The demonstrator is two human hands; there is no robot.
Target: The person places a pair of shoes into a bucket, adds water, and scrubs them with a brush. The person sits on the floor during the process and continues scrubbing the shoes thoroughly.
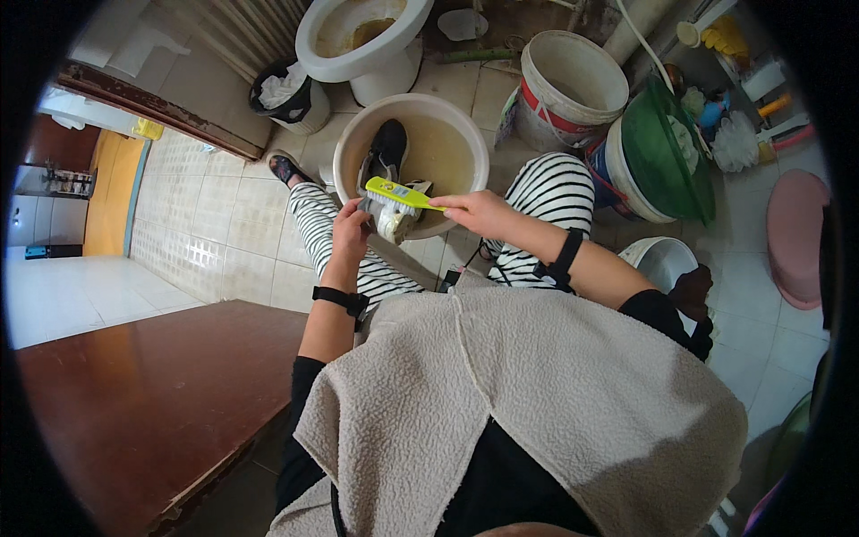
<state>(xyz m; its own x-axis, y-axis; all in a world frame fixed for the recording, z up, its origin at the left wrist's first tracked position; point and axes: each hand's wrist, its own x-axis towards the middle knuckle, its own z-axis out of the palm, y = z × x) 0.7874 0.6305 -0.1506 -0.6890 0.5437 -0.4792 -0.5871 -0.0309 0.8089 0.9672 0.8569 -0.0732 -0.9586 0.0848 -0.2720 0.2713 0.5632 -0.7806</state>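
My right hand (475, 209) grips the handle of a lime-green scrubbing brush (400, 194), whose white bristles face a light-coloured shoe (392, 223). With my left hand (351, 231) I hold that shoe at the near rim of a round, pale plastic basin (478, 141). Murky water (439, 148) lies in the basin. A dark shoe (390, 145) rests inside at the left, partly behind the brush and the light shoe. Where the bristles meet the shoe is hard to make out.
Beyond the basin stand a toilet (366, 54) and a lined waste bin (292, 99). A large white bucket (570, 87) and a green basin (661, 158) are at the right, near a smaller white bucket (661, 258). A reddish-brown wooden panel (161, 396) lies at lower left.
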